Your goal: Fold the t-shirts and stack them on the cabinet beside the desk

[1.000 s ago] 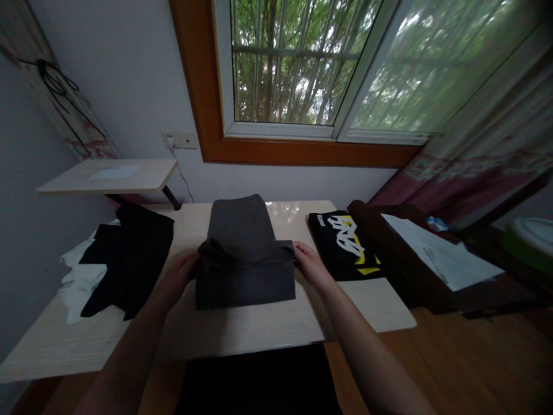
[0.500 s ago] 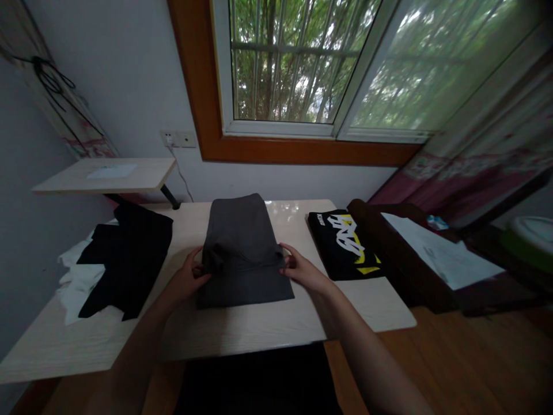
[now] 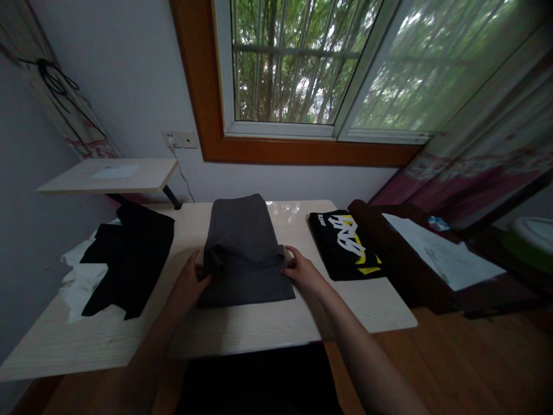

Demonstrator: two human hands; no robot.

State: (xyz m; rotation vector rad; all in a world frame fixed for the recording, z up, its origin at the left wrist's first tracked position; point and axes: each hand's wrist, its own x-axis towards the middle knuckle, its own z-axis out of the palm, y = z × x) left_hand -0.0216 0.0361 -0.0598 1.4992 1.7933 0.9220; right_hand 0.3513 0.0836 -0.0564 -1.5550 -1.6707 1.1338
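A dark grey garment (image 3: 244, 230) lies folded into a rough rectangle on the pale wooden table (image 3: 250, 334), with creases across its middle and a bunched spot near its left edge. At the garment's left edge is my left hand (image 3: 188, 282), open, its thumb tip against the cloth and the index finger raised apart from it. On the opposite edge my right hand (image 3: 302, 272) is also open. Its thumb rests by the cloth, while the index finger stands off a small turned-up bit of the edge. Some curled fingers of both hands are partly hidden.
A folded black shirt (image 3: 341, 245) with white and yellow print lies at the right. Black cloth (image 3: 129, 265) and white cloth (image 3: 88, 282) are heaped at the left, below a small raised shelf (image 3: 108, 176). A brown armrest (image 3: 397, 259) adjoins the table, bearing a paper sheet (image 3: 440, 251).
My index fingers have loosened from the garment's side edges, and both hands have spread slightly. The garment stays in place; the whole view has shifted a little.
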